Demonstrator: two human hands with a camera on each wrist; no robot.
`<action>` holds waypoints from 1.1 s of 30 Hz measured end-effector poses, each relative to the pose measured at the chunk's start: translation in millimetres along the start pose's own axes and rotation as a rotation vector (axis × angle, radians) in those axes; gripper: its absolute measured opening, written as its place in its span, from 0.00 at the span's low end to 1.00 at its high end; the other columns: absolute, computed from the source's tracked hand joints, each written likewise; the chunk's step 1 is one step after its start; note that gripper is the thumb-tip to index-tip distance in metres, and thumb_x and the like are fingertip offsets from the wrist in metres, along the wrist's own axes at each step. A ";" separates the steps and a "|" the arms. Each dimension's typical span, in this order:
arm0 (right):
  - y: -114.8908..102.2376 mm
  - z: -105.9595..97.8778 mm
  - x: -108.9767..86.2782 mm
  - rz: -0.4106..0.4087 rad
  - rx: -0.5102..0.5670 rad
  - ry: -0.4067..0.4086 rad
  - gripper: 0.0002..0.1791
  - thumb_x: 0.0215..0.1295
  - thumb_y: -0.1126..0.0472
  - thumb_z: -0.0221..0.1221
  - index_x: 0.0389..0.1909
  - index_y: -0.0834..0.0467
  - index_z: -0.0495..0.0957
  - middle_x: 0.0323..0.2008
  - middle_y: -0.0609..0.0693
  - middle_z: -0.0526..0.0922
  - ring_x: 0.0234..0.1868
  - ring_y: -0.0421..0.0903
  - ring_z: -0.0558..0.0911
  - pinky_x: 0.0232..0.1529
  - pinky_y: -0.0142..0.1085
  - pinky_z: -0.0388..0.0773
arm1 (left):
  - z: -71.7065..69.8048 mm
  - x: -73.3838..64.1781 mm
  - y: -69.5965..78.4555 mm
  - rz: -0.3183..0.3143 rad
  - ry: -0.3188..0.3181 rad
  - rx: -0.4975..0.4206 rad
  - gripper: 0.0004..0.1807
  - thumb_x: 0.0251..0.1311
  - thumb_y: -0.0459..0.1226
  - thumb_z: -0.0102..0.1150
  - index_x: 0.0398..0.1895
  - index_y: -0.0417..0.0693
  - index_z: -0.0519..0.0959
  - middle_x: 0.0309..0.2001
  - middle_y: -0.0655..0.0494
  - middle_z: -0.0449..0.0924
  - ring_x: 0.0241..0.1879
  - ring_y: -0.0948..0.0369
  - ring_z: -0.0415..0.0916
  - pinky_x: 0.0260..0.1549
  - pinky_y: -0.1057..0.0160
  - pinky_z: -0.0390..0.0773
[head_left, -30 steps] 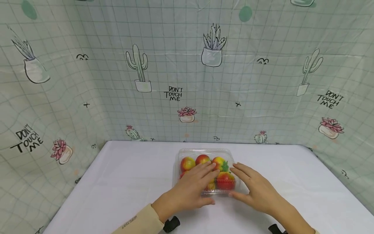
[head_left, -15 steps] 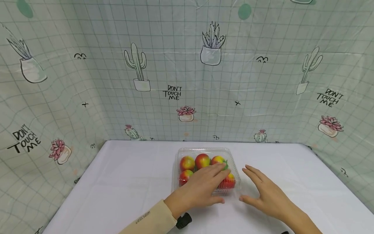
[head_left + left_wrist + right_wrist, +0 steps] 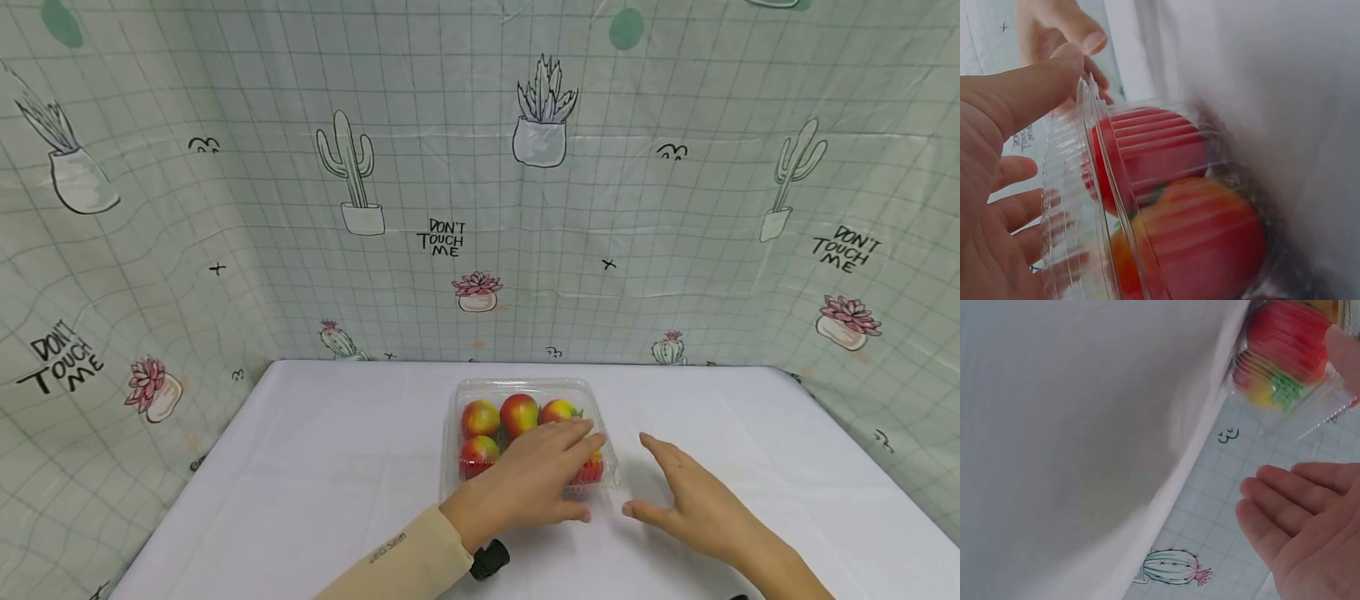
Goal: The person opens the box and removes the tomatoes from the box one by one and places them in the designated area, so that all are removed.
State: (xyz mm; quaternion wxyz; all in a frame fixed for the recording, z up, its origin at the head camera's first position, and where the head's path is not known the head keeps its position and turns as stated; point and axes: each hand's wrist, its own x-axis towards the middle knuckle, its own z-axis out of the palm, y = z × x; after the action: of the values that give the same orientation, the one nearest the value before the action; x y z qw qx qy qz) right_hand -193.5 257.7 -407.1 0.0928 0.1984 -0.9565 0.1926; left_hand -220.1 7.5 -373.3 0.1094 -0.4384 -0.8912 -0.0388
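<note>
A clear plastic clamshell box of round red-and-yellow fruits sits on the white table. Its ribbed lid rim and base rim lie close together in the left wrist view. My left hand reaches over the front right of the box, fingers extended across the lid and thumb by the front rim; it hides some fruits. My right hand is held apart from the box on its right, fingers straight and thumb spread, holding nothing. A green leaf shape shows on one fruit in the right wrist view.
The white-covered table ends at a back edge behind the box. A pale green gridded curtain with cactus drawings surrounds it at the back and both sides. A black wrist device is under the left sleeve.
My left hand has slid to the right over the box, uncovering fruits on the left. The right hand has moved right, away from the box. The box stays about where it was.
</note>
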 end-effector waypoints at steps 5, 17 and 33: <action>2.5 0.6 2.8 0.000 0.043 -0.034 0.47 0.55 0.36 0.63 0.65 0.64 0.64 0.61 0.60 0.72 0.61 0.60 0.72 0.57 0.58 0.70 | 0.4 5.5 2.4 -0.017 -0.027 -0.011 0.49 0.50 0.61 0.64 0.72 0.53 0.58 0.70 0.57 0.59 0.71 0.61 0.53 0.69 0.61 0.54; 0.5 8.1 17.6 -0.010 0.163 -0.122 0.43 0.58 0.37 0.61 0.64 0.64 0.67 0.61 0.59 0.72 0.61 0.60 0.72 0.58 0.58 0.69 | 6.0 11.5 2.6 -0.046 -0.010 0.023 0.45 0.52 0.60 0.64 0.70 0.51 0.62 0.69 0.55 0.63 0.69 0.58 0.57 0.68 0.59 0.57; 1.4 9.6 21.3 -0.003 0.222 -0.162 0.41 0.59 0.35 0.58 0.62 0.63 0.69 0.60 0.57 0.73 0.60 0.59 0.73 0.57 0.57 0.70 | 8.1 16.8 3.1 -0.069 -0.008 0.030 0.36 0.56 0.55 0.63 0.66 0.54 0.68 0.66 0.58 0.68 0.67 0.62 0.60 0.68 0.61 0.58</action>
State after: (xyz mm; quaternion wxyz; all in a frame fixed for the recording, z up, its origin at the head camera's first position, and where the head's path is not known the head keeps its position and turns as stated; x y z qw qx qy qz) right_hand -214.3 247.7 -410.9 -0.0072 0.2238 -0.9334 0.2806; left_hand -228.9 23.7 -377.4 0.1108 -0.4057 -0.9068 -0.0275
